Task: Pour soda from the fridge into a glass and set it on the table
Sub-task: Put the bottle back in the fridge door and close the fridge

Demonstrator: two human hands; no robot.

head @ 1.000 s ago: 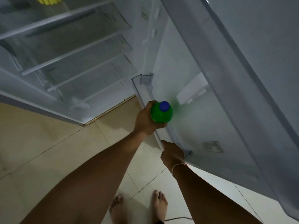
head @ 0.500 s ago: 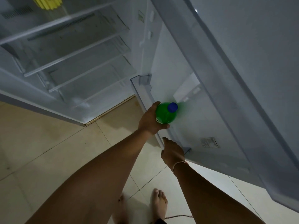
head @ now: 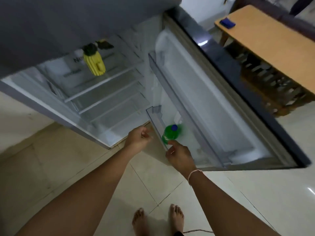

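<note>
Your bottle (head: 171, 134) stands in the lowest door shelf (head: 156, 122). Right hand (head: 179, 155) touches it, fingers loosely spread; left hand (head: 137, 139) beside the shelf, curled, empty. It's probably smooth and slippery: wrap its body.

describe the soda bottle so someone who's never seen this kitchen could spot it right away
Look at the open fridge door swung out to the right, then down to its lowest clear door bin. Standing in that bin is the soda bottle, just above the right hand. It is the only bright green thing there, topped with a blue cap.
</note>
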